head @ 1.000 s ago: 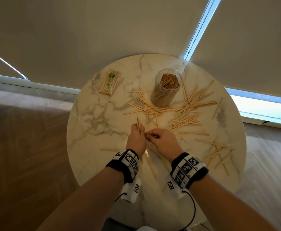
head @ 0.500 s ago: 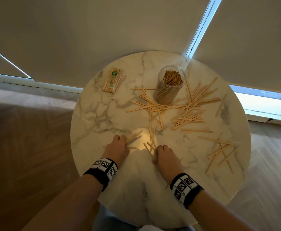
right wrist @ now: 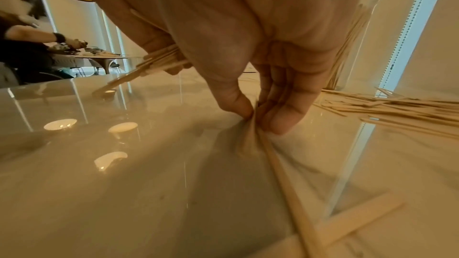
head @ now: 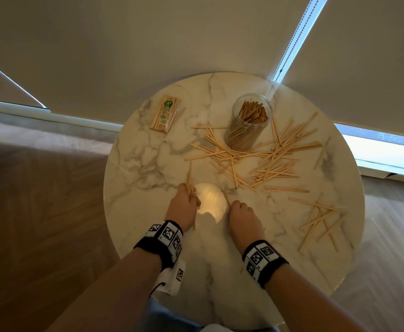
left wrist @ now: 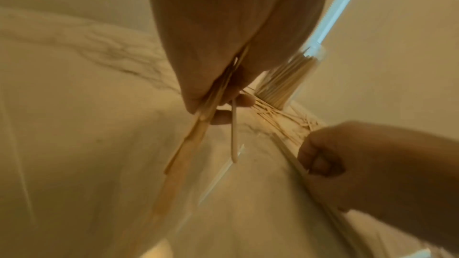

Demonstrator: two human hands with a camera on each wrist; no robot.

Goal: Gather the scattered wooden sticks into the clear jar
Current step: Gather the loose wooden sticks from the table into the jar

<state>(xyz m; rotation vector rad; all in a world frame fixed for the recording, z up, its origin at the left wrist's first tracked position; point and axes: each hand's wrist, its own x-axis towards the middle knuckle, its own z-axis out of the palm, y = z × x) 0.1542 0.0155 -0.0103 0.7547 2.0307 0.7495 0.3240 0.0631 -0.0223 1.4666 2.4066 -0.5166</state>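
Wooden sticks [head: 271, 161] lie scattered on the marble bench [head: 148, 164] around the clear jar [head: 248, 123], itself part-filled. The left hand [head: 184, 204] clamps a small bundle; the right hand [head: 242, 215] pinches one stick. A wrapped stick packet [head: 166, 113] lies far left, label unreadable.

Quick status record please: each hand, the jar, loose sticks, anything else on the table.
left hand: grips a bundle of sticks
right hand: pinches one stick lying on the table
jar: upright at the far side, already well stocked with sticks
loose sticks: many, mostly in front and to the right of the jar; a smaller cluster near the right edge
packet: wrapped sticks, far left
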